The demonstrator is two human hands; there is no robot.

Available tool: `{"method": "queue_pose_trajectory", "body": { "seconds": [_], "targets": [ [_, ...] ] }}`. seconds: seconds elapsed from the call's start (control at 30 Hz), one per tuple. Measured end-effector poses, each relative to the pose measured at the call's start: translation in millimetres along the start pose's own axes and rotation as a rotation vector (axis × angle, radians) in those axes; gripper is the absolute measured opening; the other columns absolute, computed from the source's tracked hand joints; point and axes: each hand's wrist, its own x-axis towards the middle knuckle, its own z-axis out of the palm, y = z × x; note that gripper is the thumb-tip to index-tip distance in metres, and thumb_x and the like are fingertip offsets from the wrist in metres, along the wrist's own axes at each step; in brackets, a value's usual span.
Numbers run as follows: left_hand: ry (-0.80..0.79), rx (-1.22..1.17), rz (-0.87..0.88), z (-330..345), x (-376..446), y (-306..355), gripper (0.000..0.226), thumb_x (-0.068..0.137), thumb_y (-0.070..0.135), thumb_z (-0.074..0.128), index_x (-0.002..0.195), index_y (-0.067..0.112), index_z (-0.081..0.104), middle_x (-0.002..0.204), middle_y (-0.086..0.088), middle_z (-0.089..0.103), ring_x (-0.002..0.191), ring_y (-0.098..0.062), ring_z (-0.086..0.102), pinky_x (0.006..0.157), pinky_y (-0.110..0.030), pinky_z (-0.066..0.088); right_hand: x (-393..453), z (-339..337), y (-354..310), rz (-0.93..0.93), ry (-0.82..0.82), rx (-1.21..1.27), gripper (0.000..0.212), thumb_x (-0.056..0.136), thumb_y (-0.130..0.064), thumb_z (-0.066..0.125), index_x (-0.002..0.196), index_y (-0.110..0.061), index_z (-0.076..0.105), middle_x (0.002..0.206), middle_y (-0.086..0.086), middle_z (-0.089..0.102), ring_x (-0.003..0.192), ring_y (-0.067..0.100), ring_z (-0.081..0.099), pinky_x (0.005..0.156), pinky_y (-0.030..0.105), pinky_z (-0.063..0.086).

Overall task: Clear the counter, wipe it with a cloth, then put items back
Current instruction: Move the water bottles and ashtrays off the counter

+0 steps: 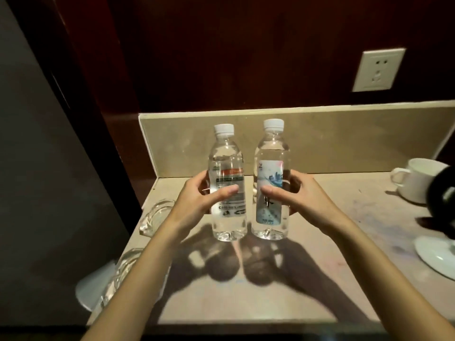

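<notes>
Two water bottles are held upright side by side, one in each hand, over the near middle of the counter [320, 279]. The left hand [197, 200] is wrapped round the label of the left bottle [227, 183], thumb across the front and fingers behind; the right hand [305, 200] grasps the right bottle [272, 178] in the same mirrored way. Both bases appear to be just off or barely at the surface, with shadows cast toward the viewer; contact cannot be told for certain. Both white caps are on.

The step is judged to be either lifting the bottles away or setting them back; which one cannot be read from this view. In either case the bottles are best kept vertical and slightly apart, so that they are not knocked together, and gripped at mid-height as shown.

Outward of the left grip, at the counter's edge, a glass ashtray [157, 217] lies, and a second piece of glassware [123, 269] is seen nearer the viewer. Outward of the right grip stand a white cup [416, 183], a white saucer [438, 257] and a dark object [443, 200], partly cut off. Faint coloured smears are visible on the surface below the right forearm. A wall socket [378, 70] is mounted above.
</notes>
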Motion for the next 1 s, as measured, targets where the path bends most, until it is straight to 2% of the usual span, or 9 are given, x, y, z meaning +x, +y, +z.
{"method": "queue_pose_trajectory", "body": {
  "seconds": [0.13,0.33,0.37,0.43,0.5,0.6,0.67,0.8,1.0],
  "targets": [
    [-0.084,0.006,0.010,14.8,-41.7,8.1,0.047,0.058,0.049,0.075,0.100,0.032,0.065,0.096,0.013,0.073,0.088,-0.005,0.068,0.064,-0.024,0.053,-47.2,2.6,-9.1,0.006,-0.033,0.008,0.050,0.061,-0.062,0.067,0.095,-0.025,0.068,0.088,-0.001,0.072,0.073,0.010,0.067,0.053,0.029,0.049],
    [-0.115,-0.045,-0.045,27.4,-108.1,12.7,0.035,0.068,0.032,0.079,0.099,0.031,0.062,0.090,0.022,0.072,0.081,0.005,0.067,0.060,-0.012,0.050,-106.7,12.0,-10.2,0.053,-0.112,0.018,0.055,0.058,-0.064,0.067,0.101,-0.029,0.066,0.095,-0.012,0.072,0.087,0.010,0.068,0.068,0.028,0.058],
    [-0.108,-0.047,-0.055,28.9,-117.8,13.0,0.036,0.068,0.032,0.077,0.101,0.029,0.063,0.091,0.022,0.072,0.082,0.005,0.067,0.061,-0.011,0.049,-114.3,14.1,-9.9,0.061,-0.124,0.025,0.054,0.059,-0.063,0.068,0.101,-0.029,0.066,0.095,-0.013,0.072,0.087,0.008,0.068,0.066,0.028,0.058],
    [-0.086,-0.062,-0.075,29.2,-140.7,9.6,0.038,0.070,0.028,0.078,0.105,0.024,0.065,0.096,0.016,0.073,0.088,0.002,0.067,0.066,-0.010,0.049,-130.5,22.0,-9.6,0.079,-0.152,0.064,0.047,0.061,-0.057,0.072,0.100,-0.030,0.066,0.092,-0.019,0.072,0.085,0.000,0.068,0.059,0.018,0.053],
    [-0.081,-0.089,-0.105,26.9,-164.8,4.1,0.038,0.072,0.026,0.076,0.109,0.022,0.066,0.103,0.009,0.073,0.096,-0.006,0.068,0.072,-0.016,0.052,-148.3,32.8,-8.8,0.115,-0.177,0.107,0.040,0.065,-0.049,0.073,0.099,-0.030,0.066,0.092,-0.021,0.072,0.085,-0.003,0.067,0.062,0.013,0.051],
    [-0.077,-0.118,-0.153,18.3,-197.0,-6.0,0.037,0.074,0.025,0.076,0.109,0.023,0.066,0.106,0.007,0.073,0.097,-0.009,0.069,0.070,-0.017,0.052,-171.6,52.2,-4.0,0.131,-0.213,0.105,0.049,0.065,-0.054,0.074,0.105,-0.027,0.068,0.101,-0.010,0.073,0.093,0.007,0.069,0.078,0.032,0.059],
    [-0.071,-0.127,-0.181,9.2,-217.0,-10.2,0.038,0.074,0.022,0.073,0.112,0.019,0.066,0.107,0.004,0.072,0.099,-0.011,0.068,0.072,-0.018,0.052,-186.2,68.4,-4.8,0.137,-0.234,0.107,0.049,0.066,-0.055,0.072,0.106,-0.028,0.068,0.103,-0.011,0.073,0.095,0.007,0.069,0.082,0.036,0.058],
    [-0.076,-0.121,-0.206,-12.3,-249.6,-23.5,0.048,0.073,0.030,0.075,0.117,0.016,0.064,0.113,-0.002,0.071,0.106,-0.019,0.067,0.087,-0.030,0.055,-204.3,99.7,-8.8,0.147,-0.293,0.143,0.042,0.069,-0.047,0.075,0.106,-0.027,0.068,0.102,-0.013,0.073,0.094,0.005,0.068,0.072,0.018,0.055],
    [-0.041,-0.154,-0.231,-61.2,-288.6,-41.4,0.050,0.069,0.033,0.073,0.114,0.014,0.065,0.110,-0.003,0.072,0.103,-0.018,0.068,0.081,-0.023,0.053,-215.9,159.7,-19.4,0.162,-0.350,0.149,0.047,0.066,-0.054,0.070,0.106,-0.030,0.068,0.104,-0.015,0.072,0.096,0.002,0.067,0.077,0.012,0.050]
  ]
}}
